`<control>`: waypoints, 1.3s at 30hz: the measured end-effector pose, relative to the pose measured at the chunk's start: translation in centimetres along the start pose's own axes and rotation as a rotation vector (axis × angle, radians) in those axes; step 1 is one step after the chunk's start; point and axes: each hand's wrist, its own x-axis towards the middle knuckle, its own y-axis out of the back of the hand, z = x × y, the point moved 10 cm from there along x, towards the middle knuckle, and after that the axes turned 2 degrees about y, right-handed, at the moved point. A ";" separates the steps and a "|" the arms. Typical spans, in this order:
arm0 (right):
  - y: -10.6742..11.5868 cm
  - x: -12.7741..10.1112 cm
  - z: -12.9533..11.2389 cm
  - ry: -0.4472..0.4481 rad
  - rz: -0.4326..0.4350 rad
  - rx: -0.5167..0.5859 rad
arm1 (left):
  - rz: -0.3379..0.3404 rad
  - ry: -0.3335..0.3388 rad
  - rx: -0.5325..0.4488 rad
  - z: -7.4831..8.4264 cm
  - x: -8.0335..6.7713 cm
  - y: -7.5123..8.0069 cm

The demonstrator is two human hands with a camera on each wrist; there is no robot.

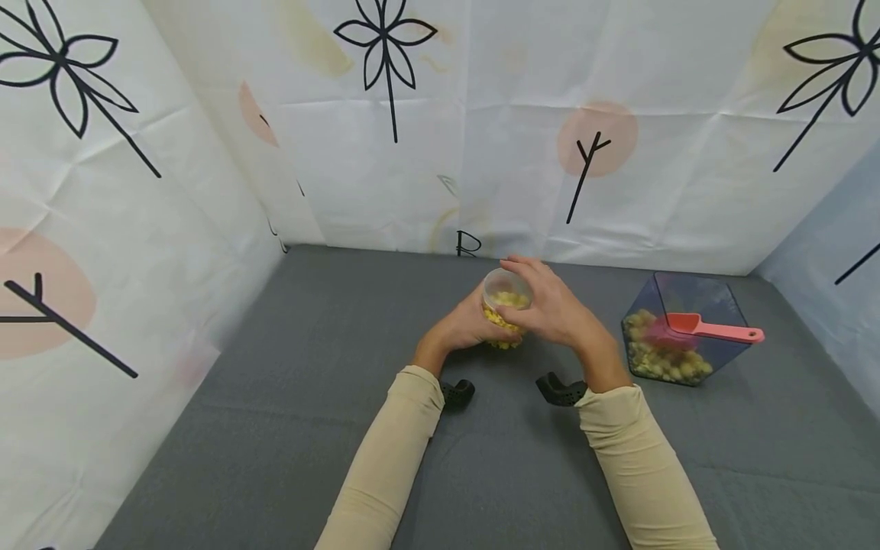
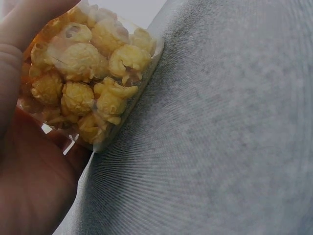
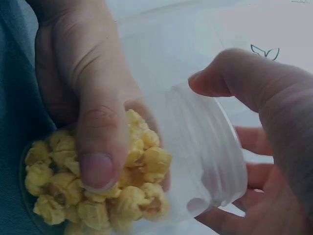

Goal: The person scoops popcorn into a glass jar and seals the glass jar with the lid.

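A clear plastic jar (image 1: 505,299) of yellow popcorn is between both hands near the back of the grey tabletop. My left hand (image 1: 469,321) grips the lower body, its thumb across the front in the right wrist view. Around the threaded upper end curls my right hand (image 1: 550,305), with its thumb (image 3: 220,78) at the near side and fingers behind. In the left wrist view the popcorn (image 2: 80,63) presses against the clear wall, and the jar's base is right at the grey cloth (image 2: 210,127). The left fingers are partly hidden behind the jar.
To the right stands a clear bluish square container (image 1: 708,294) partly filled with popcorn. A pink scoop (image 1: 722,331) rests in it, its handle jutting over the right rim. White patterned fabric (image 1: 495,176) rises behind the table and along both sides.
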 end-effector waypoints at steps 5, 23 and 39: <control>0.0 0.1 1.0 -0.070 0.033 -0.010 | 0.009 -0.002 0.029 0.1 0.0 0.1; -0.4 -0.1 2.1 -0.041 -0.027 0.199 | 0.018 0.008 -0.015 0.0 -0.2 0.0; -1.1 -0.1 2.2 -0.061 -0.036 0.255 | 0.000 -0.018 -0.025 0.1 -0.1 0.0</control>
